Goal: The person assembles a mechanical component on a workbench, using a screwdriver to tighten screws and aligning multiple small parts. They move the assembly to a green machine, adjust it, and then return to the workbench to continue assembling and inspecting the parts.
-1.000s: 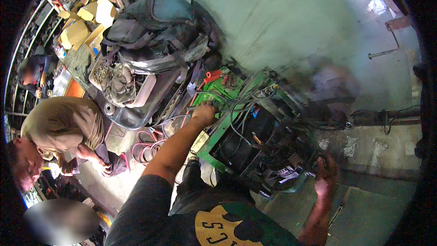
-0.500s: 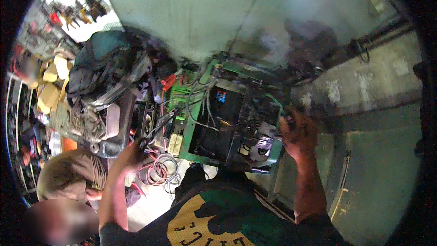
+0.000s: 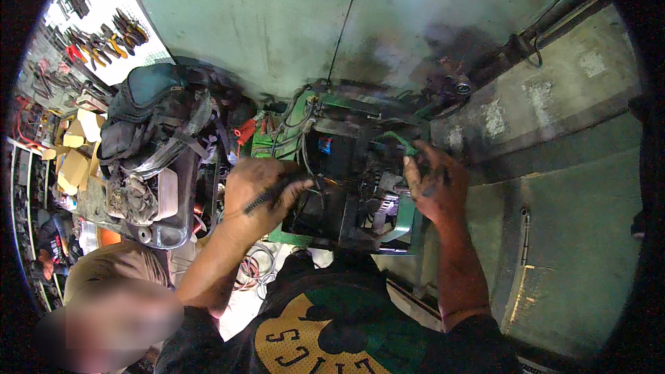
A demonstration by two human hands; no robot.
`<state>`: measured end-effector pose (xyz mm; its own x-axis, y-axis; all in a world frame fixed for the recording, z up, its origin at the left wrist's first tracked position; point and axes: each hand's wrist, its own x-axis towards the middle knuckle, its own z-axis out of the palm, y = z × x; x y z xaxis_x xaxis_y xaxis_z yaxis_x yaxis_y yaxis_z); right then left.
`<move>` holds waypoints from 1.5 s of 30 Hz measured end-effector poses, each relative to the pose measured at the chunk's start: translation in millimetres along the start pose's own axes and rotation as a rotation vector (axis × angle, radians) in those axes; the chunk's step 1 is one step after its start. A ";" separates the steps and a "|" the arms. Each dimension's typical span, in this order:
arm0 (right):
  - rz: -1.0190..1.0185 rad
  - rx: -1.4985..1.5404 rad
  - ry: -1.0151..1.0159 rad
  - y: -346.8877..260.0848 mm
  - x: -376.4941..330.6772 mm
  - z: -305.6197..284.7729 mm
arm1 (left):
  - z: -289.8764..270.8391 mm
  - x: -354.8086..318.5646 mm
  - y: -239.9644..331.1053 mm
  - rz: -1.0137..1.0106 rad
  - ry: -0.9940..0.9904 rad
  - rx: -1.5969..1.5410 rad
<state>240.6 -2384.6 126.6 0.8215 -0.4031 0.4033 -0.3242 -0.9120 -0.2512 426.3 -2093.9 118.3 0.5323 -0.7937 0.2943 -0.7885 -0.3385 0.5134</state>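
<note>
A green-framed machine [image 3: 305, 241] with an open, dark inside full of wires and metal parts stands in front of me. My left hand [image 3: 260, 190] has come over its left side, fingers closed round a dark, ribbed, narrow tool [image 3: 267, 197] whose exact kind I cannot make out. Its thumb tip is beside grey cables [image 3: 303, 149] that hang into the opening. At the right edge of the frame, my right hand [image 3: 443, 183] is closed on a curved green wire [image 3: 396, 138] running into the machine. Dark smudges mark that hand.
Left of the machine, a black bag [image 3: 156, 111] rests on a bench beside a grey tray [image 3: 173, 225]. Another person [image 3: 114, 263] crouches at the lower left. Coiled hoses [image 3: 260, 270] lie on the floor. Pliers [image 3: 104, 45] hang on a white board; a green wall [image 3: 263, 21] rises behind.
My left hand has moved right and up, from beside the machine to over its opening. My right hand has shifted slightly left and up, still at the green wire.
</note>
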 end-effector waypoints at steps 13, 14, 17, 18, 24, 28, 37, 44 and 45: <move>-0.099 -0.144 0.009 17.8 -8.2 14.3 | 121.3 -28.4 -19.7 -0.150 -0.532 -0.308; -0.099 -0.160 -0.019 18.2 -6.0 13.9 | 138.3 -39.1 -26.6 -0.134 -0.461 -0.383; -0.091 -0.155 -0.116 25.2 -7.7 9.1 | 144.8 -37.0 -24.0 -0.226 -0.345 -0.517; -0.165 -0.191 -0.092 40.2 -12.2 11.6 | 147.0 -33.8 -26.1 -0.207 -0.312 -0.537; -0.213 -0.274 -0.181 42.6 -8.6 6.8 | 186.9 -46.1 -35.3 -0.295 -0.084 -0.258; -0.099 -0.194 -0.297 36.4 -3.3 0.1 | 193.4 -55.1 -46.4 -0.238 -0.306 -0.477; -0.189 -0.137 -0.245 35.5 0.2 0.1 | 219.3 -67.8 -16.3 -0.439 -0.272 -0.538; 0.026 0.027 -0.282 14.6 8.7 -1.9 | 251.5 -77.6 8.2 -0.652 -0.129 -0.633; -0.020 -0.006 -0.287 18.6 8.0 -3.8 | 258.5 -79.3 8.7 -0.663 -0.141 -0.660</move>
<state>239.4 -2405.1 128.5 0.9269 -0.3475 0.1420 -0.3083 -0.9205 -0.2400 297.6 -2164.5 -109.0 0.7333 -0.6104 -0.2995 0.0179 -0.4229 0.9060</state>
